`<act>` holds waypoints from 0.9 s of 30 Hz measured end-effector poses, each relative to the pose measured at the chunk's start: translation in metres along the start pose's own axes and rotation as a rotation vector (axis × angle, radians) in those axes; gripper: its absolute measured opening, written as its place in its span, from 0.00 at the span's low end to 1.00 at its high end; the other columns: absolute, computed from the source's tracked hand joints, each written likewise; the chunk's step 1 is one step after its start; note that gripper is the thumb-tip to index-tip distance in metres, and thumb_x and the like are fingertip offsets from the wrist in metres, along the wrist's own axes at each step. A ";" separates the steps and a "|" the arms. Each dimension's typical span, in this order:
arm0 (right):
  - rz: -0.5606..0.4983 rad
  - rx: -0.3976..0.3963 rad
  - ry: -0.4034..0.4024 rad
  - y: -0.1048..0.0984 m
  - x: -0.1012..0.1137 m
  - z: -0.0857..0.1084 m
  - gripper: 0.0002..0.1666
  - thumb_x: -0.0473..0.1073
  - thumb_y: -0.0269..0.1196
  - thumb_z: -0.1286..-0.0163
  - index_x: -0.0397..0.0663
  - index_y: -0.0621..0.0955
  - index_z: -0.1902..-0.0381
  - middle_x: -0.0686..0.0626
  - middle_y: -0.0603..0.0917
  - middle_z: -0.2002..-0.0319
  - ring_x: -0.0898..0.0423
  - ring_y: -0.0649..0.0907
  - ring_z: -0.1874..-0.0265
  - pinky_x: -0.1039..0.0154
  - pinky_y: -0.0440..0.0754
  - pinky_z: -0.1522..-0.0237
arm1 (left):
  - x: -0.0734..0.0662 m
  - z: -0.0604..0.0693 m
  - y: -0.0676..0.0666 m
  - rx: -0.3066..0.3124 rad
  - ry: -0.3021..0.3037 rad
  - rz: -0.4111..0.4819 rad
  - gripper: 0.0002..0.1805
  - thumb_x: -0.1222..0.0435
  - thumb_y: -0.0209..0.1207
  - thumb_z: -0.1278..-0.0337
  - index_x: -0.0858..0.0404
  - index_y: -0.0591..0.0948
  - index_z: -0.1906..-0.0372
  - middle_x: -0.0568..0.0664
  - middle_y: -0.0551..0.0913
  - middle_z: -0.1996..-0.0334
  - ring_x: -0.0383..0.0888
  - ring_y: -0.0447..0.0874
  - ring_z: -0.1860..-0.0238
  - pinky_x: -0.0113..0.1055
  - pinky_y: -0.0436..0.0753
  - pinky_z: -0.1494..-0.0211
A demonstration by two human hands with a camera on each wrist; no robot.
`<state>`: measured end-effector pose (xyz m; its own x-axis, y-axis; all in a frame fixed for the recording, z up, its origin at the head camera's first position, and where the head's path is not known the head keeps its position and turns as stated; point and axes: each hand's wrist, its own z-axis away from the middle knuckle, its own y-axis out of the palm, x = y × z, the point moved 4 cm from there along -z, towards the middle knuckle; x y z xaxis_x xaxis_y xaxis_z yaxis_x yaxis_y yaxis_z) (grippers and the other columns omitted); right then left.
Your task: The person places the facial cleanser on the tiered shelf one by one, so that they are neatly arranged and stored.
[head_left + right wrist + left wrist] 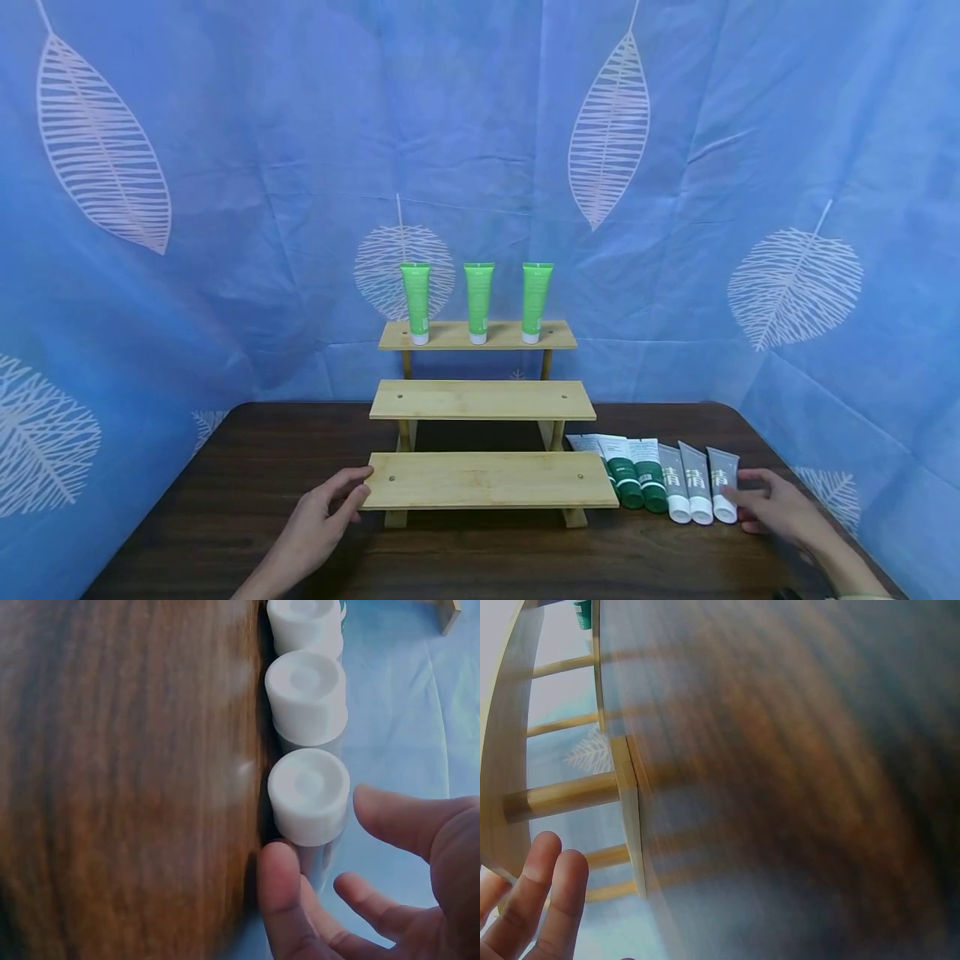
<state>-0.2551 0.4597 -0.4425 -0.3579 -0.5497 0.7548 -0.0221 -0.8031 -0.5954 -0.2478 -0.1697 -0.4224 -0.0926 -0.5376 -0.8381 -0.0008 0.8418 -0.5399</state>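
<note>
My left hand [318,517] is at the left end of the lowest board of a wooden tiered stand [487,481], fingers touching that end. In the left wrist view, two fairly straight fingers [568,892] show beside the board. My right hand [776,504] holds the rightmost grey tube [723,479], which lies on the table with its white cap [309,796] toward me. The thumb [390,817] lies along one side of this tube and a finger [281,881] along the other. Two more grey tubes lie beside it, including the middle one [696,479].
Green-and-white tubes [648,475] lie left of the grey ones, close to the stand's right side. Three light-green tubes, one in the middle [478,300], stand upright on their caps on the top board [506,335]. A blue leaf-patterned cloth [487,125] hangs behind the dark wooden table [247,467].
</note>
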 end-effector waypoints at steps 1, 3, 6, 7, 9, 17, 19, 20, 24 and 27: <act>0.002 0.000 -0.003 0.001 0.001 0.000 0.57 0.57 0.68 0.30 0.19 0.52 0.29 0.25 0.81 0.53 0.55 0.86 0.66 0.57 0.87 0.63 | 0.000 0.000 0.000 0.000 0.001 0.000 0.19 0.57 0.59 0.26 0.55 0.81 0.36 0.46 0.85 0.61 0.42 0.81 0.70 0.36 0.72 0.75; 0.004 -0.003 -0.004 0.001 0.002 0.000 0.56 0.57 0.69 0.30 0.20 0.53 0.29 0.26 0.82 0.53 0.55 0.86 0.67 0.57 0.87 0.63 | -0.001 0.000 0.000 -0.002 0.004 -0.002 0.19 0.57 0.59 0.26 0.56 0.81 0.36 0.47 0.85 0.59 0.42 0.81 0.70 0.36 0.72 0.75; -0.002 -0.016 0.008 0.002 0.001 -0.004 0.57 0.56 0.71 0.32 0.23 0.52 0.28 0.29 0.82 0.55 0.55 0.86 0.67 0.56 0.87 0.64 | -0.002 0.001 0.000 -0.005 0.006 -0.004 0.19 0.57 0.59 0.26 0.56 0.81 0.36 0.48 0.85 0.57 0.42 0.81 0.70 0.36 0.72 0.75; -0.007 -0.017 0.014 0.002 0.001 -0.005 0.57 0.55 0.71 0.32 0.23 0.52 0.28 0.30 0.82 0.56 0.54 0.85 0.68 0.56 0.87 0.64 | -0.002 0.001 0.000 -0.005 0.006 -0.003 0.19 0.57 0.59 0.26 0.56 0.81 0.36 0.48 0.85 0.56 0.42 0.81 0.70 0.36 0.72 0.75; -0.012 -0.018 0.023 0.002 0.000 -0.007 0.58 0.52 0.71 0.32 0.24 0.50 0.27 0.29 0.82 0.56 0.54 0.85 0.68 0.56 0.87 0.65 | -0.002 0.001 0.000 -0.003 0.003 0.001 0.19 0.56 0.59 0.26 0.57 0.81 0.36 0.48 0.86 0.56 0.42 0.81 0.70 0.36 0.72 0.75; -0.015 -0.018 0.004 0.003 0.008 0.001 0.56 0.43 0.65 0.28 0.18 0.41 0.27 0.21 0.78 0.54 0.53 0.85 0.68 0.56 0.87 0.65 | 0.001 0.000 0.001 -0.002 -0.007 -0.004 0.19 0.57 0.59 0.26 0.56 0.81 0.36 0.47 0.85 0.57 0.42 0.81 0.70 0.36 0.72 0.75; -0.025 -0.022 -0.012 0.002 0.010 0.005 0.56 0.41 0.64 0.27 0.17 0.39 0.26 0.16 0.73 0.49 0.51 0.85 0.65 0.56 0.87 0.64 | 0.001 0.000 0.001 -0.004 -0.010 -0.005 0.19 0.58 0.59 0.26 0.56 0.81 0.36 0.48 0.86 0.56 0.42 0.81 0.69 0.36 0.73 0.74; -0.033 -0.027 -0.022 0.002 0.011 0.006 0.56 0.41 0.63 0.26 0.17 0.38 0.26 0.14 0.71 0.47 0.50 0.85 0.64 0.56 0.87 0.64 | 0.001 0.000 0.001 -0.005 -0.011 -0.005 0.19 0.58 0.59 0.26 0.56 0.81 0.36 0.48 0.86 0.55 0.42 0.81 0.69 0.36 0.73 0.74; -0.046 -0.079 -0.090 -0.003 0.020 0.012 0.53 0.40 0.59 0.23 0.16 0.37 0.27 0.11 0.65 0.42 0.51 0.86 0.63 0.56 0.87 0.64 | 0.000 -0.001 0.001 -0.006 -0.011 -0.005 0.19 0.58 0.59 0.26 0.56 0.81 0.36 0.50 0.86 0.53 0.43 0.81 0.69 0.36 0.74 0.74; -0.048 -0.126 -0.166 -0.007 0.031 0.016 0.50 0.41 0.57 0.21 0.16 0.38 0.27 0.11 0.64 0.40 0.56 0.86 0.66 0.57 0.87 0.65 | 0.000 -0.001 0.001 -0.004 -0.012 -0.009 0.19 0.58 0.58 0.26 0.56 0.81 0.36 0.49 0.86 0.53 0.43 0.81 0.69 0.36 0.73 0.74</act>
<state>-0.2506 0.4450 -0.4105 -0.1951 -0.5502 0.8119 -0.1555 -0.8000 -0.5795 -0.2483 -0.1686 -0.4225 -0.0802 -0.5457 -0.8342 -0.0051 0.8371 -0.5471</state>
